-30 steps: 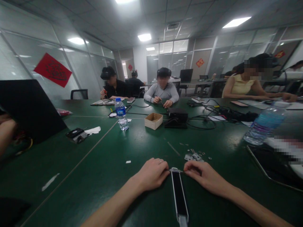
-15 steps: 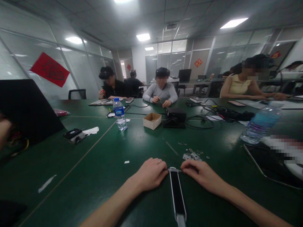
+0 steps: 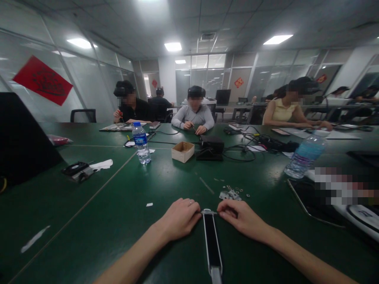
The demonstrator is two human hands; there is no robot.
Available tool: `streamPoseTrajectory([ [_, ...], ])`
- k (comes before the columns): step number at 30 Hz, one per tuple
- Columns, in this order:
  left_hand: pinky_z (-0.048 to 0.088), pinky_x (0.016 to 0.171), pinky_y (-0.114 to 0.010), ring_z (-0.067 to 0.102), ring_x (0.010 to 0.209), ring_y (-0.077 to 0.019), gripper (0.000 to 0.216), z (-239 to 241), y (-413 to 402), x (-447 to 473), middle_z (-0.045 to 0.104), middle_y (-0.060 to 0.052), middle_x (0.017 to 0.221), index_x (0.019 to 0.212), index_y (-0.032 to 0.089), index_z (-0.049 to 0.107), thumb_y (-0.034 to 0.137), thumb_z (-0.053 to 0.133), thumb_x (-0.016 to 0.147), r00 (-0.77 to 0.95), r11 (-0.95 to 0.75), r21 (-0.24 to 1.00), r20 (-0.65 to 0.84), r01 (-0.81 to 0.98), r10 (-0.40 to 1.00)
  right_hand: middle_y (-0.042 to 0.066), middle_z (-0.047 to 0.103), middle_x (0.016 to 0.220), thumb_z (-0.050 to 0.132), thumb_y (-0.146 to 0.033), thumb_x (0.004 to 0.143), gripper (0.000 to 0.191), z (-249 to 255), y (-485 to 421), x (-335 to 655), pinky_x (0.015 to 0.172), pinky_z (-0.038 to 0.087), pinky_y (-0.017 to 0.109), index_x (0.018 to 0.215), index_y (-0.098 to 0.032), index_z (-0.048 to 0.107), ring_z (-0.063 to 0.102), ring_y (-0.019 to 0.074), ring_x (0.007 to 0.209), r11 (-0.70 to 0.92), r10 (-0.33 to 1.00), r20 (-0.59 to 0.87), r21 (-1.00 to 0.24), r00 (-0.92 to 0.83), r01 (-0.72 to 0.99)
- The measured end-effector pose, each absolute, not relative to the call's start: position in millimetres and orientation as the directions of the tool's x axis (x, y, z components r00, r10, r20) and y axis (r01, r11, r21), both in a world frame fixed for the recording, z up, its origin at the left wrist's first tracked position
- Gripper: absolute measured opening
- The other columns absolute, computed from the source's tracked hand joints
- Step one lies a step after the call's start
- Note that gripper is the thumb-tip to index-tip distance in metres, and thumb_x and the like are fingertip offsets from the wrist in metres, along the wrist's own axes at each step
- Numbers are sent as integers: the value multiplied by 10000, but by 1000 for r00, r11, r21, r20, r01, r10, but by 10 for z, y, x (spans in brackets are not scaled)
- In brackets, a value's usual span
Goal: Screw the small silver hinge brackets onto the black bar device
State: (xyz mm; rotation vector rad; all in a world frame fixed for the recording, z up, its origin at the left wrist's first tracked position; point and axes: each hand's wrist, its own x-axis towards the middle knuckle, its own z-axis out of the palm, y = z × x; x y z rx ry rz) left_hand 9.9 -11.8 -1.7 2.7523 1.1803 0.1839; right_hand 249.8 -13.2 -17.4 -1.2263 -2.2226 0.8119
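A long black strip with a silver frame (image 3: 212, 242) lies flat on the green desk (image 3: 118, 221), pointing away from the person. At its far end the left hand (image 3: 179, 219) and right hand (image 3: 241, 219) meet, fingers curled, tips pinching the strip's silver end from either side. Just beyond lie small silver metal parts (image 3: 229, 194). Farther off stands an open brown cardboard box (image 3: 182, 151).

Left hand (image 3: 179, 218) and right hand (image 3: 240, 217) rest on the green table (image 3: 103, 213), fingertips touching the far end of a long black strip (image 3: 212, 240) lying between them. Small metal parts (image 3: 230, 193) lie just beyond the right hand. A cardboard box (image 3: 182, 151) and water bottle (image 3: 141, 142) stand farther off.
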Motion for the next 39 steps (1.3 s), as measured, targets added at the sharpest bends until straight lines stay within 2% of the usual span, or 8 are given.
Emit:
streamPoseTrajectory([
  [9, 439, 739, -304, 602, 846, -195, 106, -22, -121, 101, 633, -33, 910, 936, 195, 542, 247, 454, 963, 683, -681, 176, 58, 711, 728, -30, 506, 616, 542, -282, 835, 167, -150, -136, 2476, 517, 358, 221, 874, -174, 662, 434, 109, 553, 411, 869, 100, -690, -484, 596],
  [13, 445, 746, -298, 605, 847, -196, 107, -3, -132, 98, 636, -37, 914, 937, 197, 543, 253, 454, 958, 679, -676, 169, 48, 717, 733, -28, 538, 618, 558, -275, 809, 154, -160, -139, 2457, 511, 360, 218, 863, -184, 669, 444, 108, 546, 418, 871, 108, -676, -479, 607],
  [17, 447, 735, -299, 610, 848, -200, 106, 10, -142, 97, 638, -34, 913, 937, 200, 541, 255, 453, 956, 685, -684, 156, 55, 713, 726, -14, 569, 632, 544, -310, 834, 187, -182, -148, 2435, 515, 382, 226, 886, -199, 686, 484, 123, 554, 430, 873, 113, -639, -475, 638],
  [23, 450, 717, -302, 613, 841, -200, 101, -5, -150, 106, 635, -24, 906, 932, 199, 539, 259, 461, 953, 697, -700, 132, 73, 702, 713, 32, 646, 752, 513, -289, 860, 207, -232, -182, 2396, 581, 452, 257, 948, -201, 679, 561, 149, 616, 527, 832, 212, -589, -512, 613],
  [30, 454, 726, -301, 612, 838, -195, 103, -20, -147, 87, 638, -24, 896, 927, 199, 540, 269, 467, 948, 699, -705, 122, 92, 699, 709, 55, 663, 834, 476, -309, 911, 227, -221, -193, 2401, 643, 487, 269, 979, -205, 666, 592, 163, 690, 574, 800, 233, -562, -552, 596],
  [39, 449, 718, -297, 608, 827, -192, 110, -39, -146, 94, 635, -22, 886, 923, 197, 550, 271, 472, 941, 697, -704, 120, 103, 699, 710, 42, 646, 777, 459, -322, 946, 242, -271, -186, 2404, 577, 464, 233, 987, -183, 654, 585, 139, 633, 636, 760, 292, -517, -581, 572],
])
